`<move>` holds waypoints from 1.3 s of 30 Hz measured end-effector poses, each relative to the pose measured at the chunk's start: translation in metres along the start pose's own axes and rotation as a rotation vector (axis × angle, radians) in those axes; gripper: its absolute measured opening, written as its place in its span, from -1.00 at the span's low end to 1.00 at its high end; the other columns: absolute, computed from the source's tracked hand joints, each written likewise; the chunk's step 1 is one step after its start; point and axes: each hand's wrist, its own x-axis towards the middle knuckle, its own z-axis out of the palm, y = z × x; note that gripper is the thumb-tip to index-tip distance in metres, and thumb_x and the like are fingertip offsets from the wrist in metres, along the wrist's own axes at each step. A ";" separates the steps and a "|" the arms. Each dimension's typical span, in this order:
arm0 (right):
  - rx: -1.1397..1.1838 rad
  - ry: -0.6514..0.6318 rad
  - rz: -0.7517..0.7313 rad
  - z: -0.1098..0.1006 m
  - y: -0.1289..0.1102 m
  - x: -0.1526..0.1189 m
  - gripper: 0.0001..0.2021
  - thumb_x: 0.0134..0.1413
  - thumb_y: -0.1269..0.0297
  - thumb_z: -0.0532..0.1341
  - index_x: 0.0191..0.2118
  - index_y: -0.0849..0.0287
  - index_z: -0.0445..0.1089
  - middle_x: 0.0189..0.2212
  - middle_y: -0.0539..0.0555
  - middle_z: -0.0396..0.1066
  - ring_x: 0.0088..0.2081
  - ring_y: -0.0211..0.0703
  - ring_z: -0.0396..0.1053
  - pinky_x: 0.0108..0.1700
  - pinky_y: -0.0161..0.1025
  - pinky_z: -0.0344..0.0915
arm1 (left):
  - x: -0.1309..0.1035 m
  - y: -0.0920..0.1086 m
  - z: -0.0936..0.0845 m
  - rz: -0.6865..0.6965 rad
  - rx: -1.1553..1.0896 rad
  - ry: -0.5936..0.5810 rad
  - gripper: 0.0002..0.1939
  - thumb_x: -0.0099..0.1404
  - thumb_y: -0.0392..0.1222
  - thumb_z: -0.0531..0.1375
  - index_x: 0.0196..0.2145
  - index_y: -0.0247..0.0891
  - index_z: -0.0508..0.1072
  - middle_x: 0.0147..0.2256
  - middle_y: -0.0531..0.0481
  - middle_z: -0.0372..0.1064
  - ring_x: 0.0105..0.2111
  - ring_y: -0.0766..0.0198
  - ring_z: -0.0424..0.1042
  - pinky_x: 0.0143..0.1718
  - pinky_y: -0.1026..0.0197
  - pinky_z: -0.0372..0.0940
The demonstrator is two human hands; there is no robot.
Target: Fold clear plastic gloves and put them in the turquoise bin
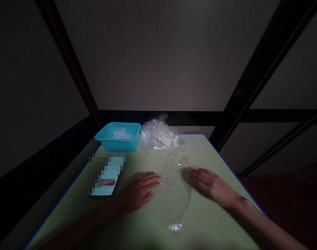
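A thin, clear plastic piece [176, 205] lies spread on the table between my hands. Its far end has narrow lobes like those of a disposable glove, but I cannot tell its kind for sure. My left hand [141, 192] is open, palm down, with its fingertips at the left edge of the plastic. On the other side, my right hand [210, 185] is open with fingers stretched out, its tips by the plastic's right edge. Neither hand visibly grips anything. The plastic is so see-through that its outline is partly lost.
The light green table [213, 152] has a blue edge. At its back left stands a blue plastic basin [119, 146] with clear plastic inside. Beside it sits a crumpled clear bag [158, 133] with whitish contents. A lit phone [108, 177], partly pixelated, lies left of my left hand.
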 end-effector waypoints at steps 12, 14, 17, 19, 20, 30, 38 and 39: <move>0.147 -0.230 0.207 -0.003 -0.034 -0.017 -0.43 0.21 0.04 0.01 0.24 0.26 0.03 0.19 0.27 0.07 0.18 0.11 0.09 0.10 0.12 0.19 | -0.010 -0.005 0.019 -0.079 0.157 -0.153 -0.37 0.29 -0.34 0.01 0.26 -0.25 -0.14 0.26 -0.14 -0.10 0.24 0.13 -0.11 0.18 -0.03 -0.03; 0.151 -0.247 0.215 -0.003 -0.029 -0.015 -0.43 0.21 0.03 0.01 0.24 0.25 0.03 0.20 0.26 0.06 0.19 0.10 0.07 0.11 0.11 0.17 | -0.020 0.012 0.027 -0.139 0.179 -0.093 -0.33 0.27 -0.37 0.02 0.27 -0.26 -0.17 0.25 -0.15 -0.07 0.23 0.10 -0.08 0.17 -0.04 0.01; 0.212 -0.261 0.083 -0.008 -0.027 -0.007 -0.36 0.18 -0.02 0.03 0.27 0.23 -0.05 0.22 0.23 0.01 0.22 0.07 0.00 0.17 0.11 0.09 | -0.030 0.035 0.035 -0.187 0.199 -0.005 -0.29 0.26 -0.38 0.02 0.28 -0.29 -0.24 0.25 -0.19 -0.10 0.23 0.05 -0.07 0.15 -0.07 0.06; 0.295 -0.278 -0.072 -0.015 -0.034 -0.003 -0.28 0.15 -0.03 0.06 0.29 0.25 -0.17 0.24 0.21 -0.04 0.25 0.04 -0.07 0.22 0.08 0.00 | -0.031 0.040 0.033 -0.195 0.175 0.020 -0.26 0.25 -0.39 0.02 0.28 -0.31 -0.28 0.27 -0.19 -0.18 0.24 0.03 -0.11 0.16 -0.07 0.05; 0.338 -0.285 -0.132 -0.019 -0.039 -0.001 -0.26 0.15 -0.01 0.07 0.30 0.28 -0.22 0.25 0.20 -0.07 0.26 0.02 -0.11 0.24 0.06 -0.05 | -0.030 0.038 0.031 -0.185 0.151 0.025 -0.25 0.25 -0.39 0.01 0.28 -0.30 -0.30 0.28 -0.18 -0.21 0.25 0.04 -0.13 0.16 -0.07 0.04; 0.508 -0.418 -0.195 -0.041 -0.078 -0.005 -0.53 0.26 0.45 -0.05 0.26 0.26 -0.06 0.21 0.10 0.03 0.22 -0.14 -0.02 0.24 -0.12 -0.01 | -0.016 -0.011 0.006 0.092 -0.082 -0.284 -0.30 0.29 -0.30 0.07 0.28 -0.12 -0.20 0.27 -0.03 -0.15 0.25 0.14 -0.11 0.23 0.04 -0.12; 0.618 -0.184 -0.074 -0.038 -0.082 -0.008 -0.68 0.23 0.34 0.04 0.07 0.18 0.30 0.01 0.13 0.38 0.02 -0.10 0.33 0.01 -0.17 0.34 | -0.020 -0.003 0.000 0.152 -0.205 -0.277 -0.31 0.25 -0.23 0.10 0.27 -0.18 -0.10 0.26 -0.10 -0.09 0.23 0.08 -0.05 0.21 -0.01 -0.08; 0.630 -0.147 -0.031 -0.037 -0.081 -0.008 -0.70 0.24 0.33 0.01 0.02 0.20 0.33 -0.03 0.15 0.41 -0.01 -0.10 0.36 -0.02 -0.17 0.35 | -0.021 -0.003 0.000 0.170 -0.238 -0.260 -0.30 0.21 -0.24 0.10 0.26 -0.20 -0.07 0.25 -0.12 -0.07 0.22 0.06 -0.03 0.20 -0.01 -0.06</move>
